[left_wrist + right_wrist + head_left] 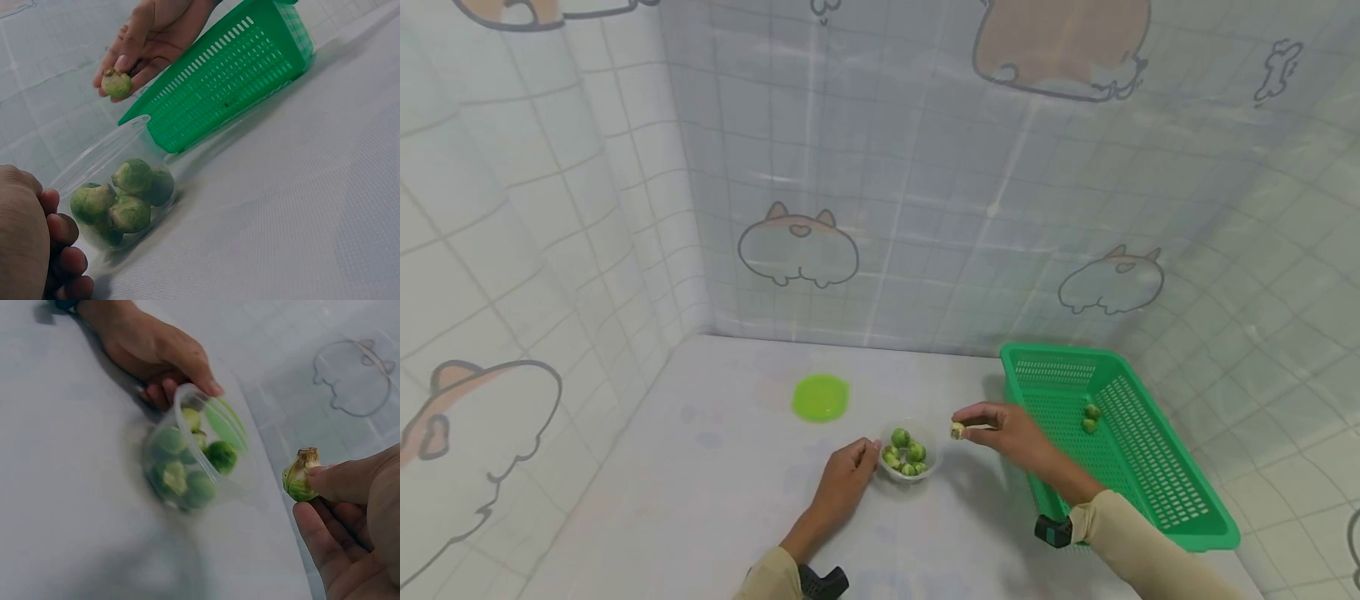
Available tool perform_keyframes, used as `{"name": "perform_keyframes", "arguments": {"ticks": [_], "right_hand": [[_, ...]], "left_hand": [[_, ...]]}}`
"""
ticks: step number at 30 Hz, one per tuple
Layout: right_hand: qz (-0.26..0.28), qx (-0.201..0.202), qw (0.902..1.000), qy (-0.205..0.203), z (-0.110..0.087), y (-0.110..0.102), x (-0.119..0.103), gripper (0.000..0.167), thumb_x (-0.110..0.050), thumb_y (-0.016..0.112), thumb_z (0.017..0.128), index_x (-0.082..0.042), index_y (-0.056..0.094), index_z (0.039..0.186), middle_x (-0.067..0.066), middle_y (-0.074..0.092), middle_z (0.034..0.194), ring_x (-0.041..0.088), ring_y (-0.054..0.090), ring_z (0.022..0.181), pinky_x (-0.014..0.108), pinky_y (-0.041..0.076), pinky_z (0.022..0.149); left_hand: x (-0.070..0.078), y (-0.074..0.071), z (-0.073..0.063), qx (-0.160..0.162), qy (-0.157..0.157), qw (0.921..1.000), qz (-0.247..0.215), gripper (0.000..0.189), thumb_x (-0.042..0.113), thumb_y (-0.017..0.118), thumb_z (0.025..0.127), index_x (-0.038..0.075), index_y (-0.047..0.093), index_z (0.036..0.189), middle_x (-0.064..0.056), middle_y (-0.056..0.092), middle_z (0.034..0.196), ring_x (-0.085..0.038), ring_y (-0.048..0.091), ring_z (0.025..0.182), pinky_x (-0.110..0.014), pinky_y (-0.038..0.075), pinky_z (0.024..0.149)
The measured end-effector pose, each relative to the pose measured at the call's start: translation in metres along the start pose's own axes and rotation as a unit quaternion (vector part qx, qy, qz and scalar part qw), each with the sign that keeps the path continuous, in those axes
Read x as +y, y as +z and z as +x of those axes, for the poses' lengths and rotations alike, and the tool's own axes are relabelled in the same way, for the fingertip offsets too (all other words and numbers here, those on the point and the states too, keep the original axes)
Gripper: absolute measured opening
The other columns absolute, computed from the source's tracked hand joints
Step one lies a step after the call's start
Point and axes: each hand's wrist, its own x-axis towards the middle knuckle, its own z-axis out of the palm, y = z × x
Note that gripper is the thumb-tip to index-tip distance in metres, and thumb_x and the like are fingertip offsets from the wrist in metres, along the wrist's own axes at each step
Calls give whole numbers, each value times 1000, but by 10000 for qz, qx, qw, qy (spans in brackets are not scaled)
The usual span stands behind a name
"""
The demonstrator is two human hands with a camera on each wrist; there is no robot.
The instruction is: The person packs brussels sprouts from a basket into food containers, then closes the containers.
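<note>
A clear plastic bowl [187, 403] holds several Brussels sprouts [132, 214]. At its left side, my left hand [844, 477] grips the rim, thumb over the edge and the other fingers curled against the outside. To the right of the bowl and above the table, my right hand [1011, 433] pinches a single Brussels sprout [299, 480] between thumb and fingers. Its brown cut stem faces upward in the right wrist view. Two more sprouts [1090, 418] lie in a green plastic basket [1206, 508], under and beyond the right forearm.
The green basket, with slotted walls, stands along the right side of the white-covered table [700, 467]. A bright green round lid [820, 398] lies flat behind the bowl, to its left. Patterned sheets [880, 208] hang behind and on both sides.
</note>
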Motion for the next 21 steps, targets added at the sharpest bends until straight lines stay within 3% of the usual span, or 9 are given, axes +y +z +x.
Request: {"name": "perform_keyframes", "arguments": {"ticks": [11, 21], "right_hand": [[-366, -157, 9987, -305, 15, 34, 0, 21, -14, 73, 93, -20, 74, 114, 1, 72, 117, 22, 67, 113, 30, 56, 87], [-621, -442, 9954, -581, 22, 56, -5, 23, -9, 71, 94, -9, 73, 117, 0, 71, 118, 21, 67, 112, 29, 55, 87]], "left_hand": [[2, -1, 0, -56, 21, 10000, -37, 42, 48, 48, 105, 15, 60, 83, 4, 52, 70, -9, 44, 62, -25, 39, 57], [1, -1, 1, -65, -47, 10000, 5, 42, 50, 48, 105, 17, 59, 82, 5, 51, 70, -9, 44, 62, -24, 38, 56]]}}
